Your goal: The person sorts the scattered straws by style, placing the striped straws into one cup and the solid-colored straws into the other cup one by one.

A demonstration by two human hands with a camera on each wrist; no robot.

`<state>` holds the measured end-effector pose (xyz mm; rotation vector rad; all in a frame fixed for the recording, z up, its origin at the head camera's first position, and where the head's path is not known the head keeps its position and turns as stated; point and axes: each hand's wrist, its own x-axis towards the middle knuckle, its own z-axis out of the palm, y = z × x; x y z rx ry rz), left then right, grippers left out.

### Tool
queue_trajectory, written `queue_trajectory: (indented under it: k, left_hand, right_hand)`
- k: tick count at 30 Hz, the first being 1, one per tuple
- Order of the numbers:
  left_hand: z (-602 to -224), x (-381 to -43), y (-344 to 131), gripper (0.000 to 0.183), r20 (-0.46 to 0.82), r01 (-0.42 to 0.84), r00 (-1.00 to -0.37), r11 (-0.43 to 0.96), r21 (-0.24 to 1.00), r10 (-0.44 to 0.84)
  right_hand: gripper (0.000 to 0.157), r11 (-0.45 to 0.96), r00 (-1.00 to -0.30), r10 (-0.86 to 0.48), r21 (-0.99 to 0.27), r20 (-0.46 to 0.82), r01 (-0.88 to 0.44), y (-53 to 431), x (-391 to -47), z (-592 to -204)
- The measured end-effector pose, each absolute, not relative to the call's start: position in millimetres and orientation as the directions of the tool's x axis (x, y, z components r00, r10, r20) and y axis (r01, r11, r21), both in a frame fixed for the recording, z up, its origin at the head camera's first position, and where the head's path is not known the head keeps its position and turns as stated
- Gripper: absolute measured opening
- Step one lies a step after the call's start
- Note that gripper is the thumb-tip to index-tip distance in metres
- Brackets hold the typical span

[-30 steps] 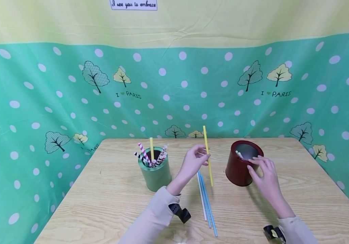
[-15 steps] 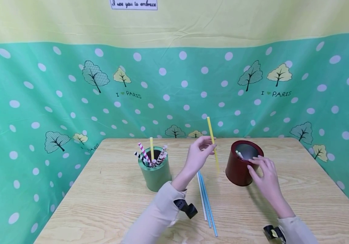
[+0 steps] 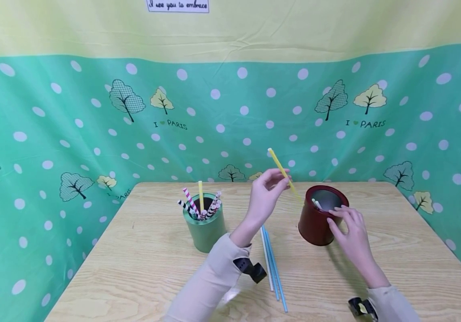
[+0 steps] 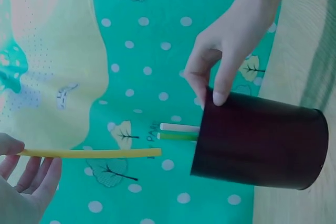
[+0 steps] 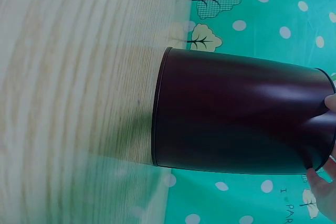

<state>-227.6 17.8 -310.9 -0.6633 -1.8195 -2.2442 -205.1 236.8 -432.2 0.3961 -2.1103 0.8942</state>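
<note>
My left hand pinches a yellow straw between thumb and fingers. The straw slants, its lower end close to the left rim of a dark red can and, in the left wrist view, apart from it. My right hand grips the can's near right rim, thumb outside and fingers over the edge. The can stands upright on the table. A white straw and a green straw poke out of its mouth in the left wrist view. The right wrist view shows the can's side and a few fingertips.
A green can on the left holds several striped straws and a yellow one. Blue straws and a white straw lie on the wooden table between the cans. A patterned cloth hangs behind.
My left hand has moved up and to the right with the yellow straw, which has tilted so its lower end nears the red can. My right hand and both cans have stayed put.
</note>
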Motion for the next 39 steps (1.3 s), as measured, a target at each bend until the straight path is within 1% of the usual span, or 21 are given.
queue_trajectory:
  k: [9, 15, 22, 27, 33, 39]
  left_hand:
    - [-308.1, -229.2, 24.2, 0.022, 0.490, 0.445, -0.862, -0.274, 0.853, 0.127]
    - [-308.3, -228.7, 31.0, 0.020, 0.468, 0.424, -0.872, -0.256, 0.869, 0.146]
    - [-299.8, -219.4, 36.4, 0.020, 0.461, 0.406, -0.872, -0.283, 0.869, 0.166]
    - [-297.9, -215.9, 39.2, 0.020, 0.441, 0.396, -0.881, -0.245, 0.885, 0.171]
    - [-301.3, -216.6, 41.5, 0.020, 0.421, 0.384, -0.889, -0.208, 0.900, 0.180]
    - [-304.5, -216.9, 43.2, 0.020, 0.423, 0.390, -0.886, -0.191, 0.901, 0.188]
  right_hand:
    - [0.027, 0.702, -0.642, 0.024, -0.470, 0.766, -0.535, 236.2, -204.8, -432.0]
    - [0.028, 0.708, -0.650, 0.023, -0.471, 0.760, -0.526, 236.1, -204.4, -432.4]
    - [0.028, 0.709, -0.650, 0.023, -0.471, 0.760, -0.525, 236.1, -204.4, -432.4]
    - [0.028, 0.703, -0.639, 0.022, -0.466, 0.769, -0.537, 235.9, -204.7, -431.8]
    - [0.028, 0.704, -0.642, 0.025, -0.469, 0.766, -0.533, 236.1, -204.6, -432.2]
    - [0.028, 0.707, -0.640, 0.023, -0.465, 0.768, -0.533, 236.1, -205.2, -432.9]
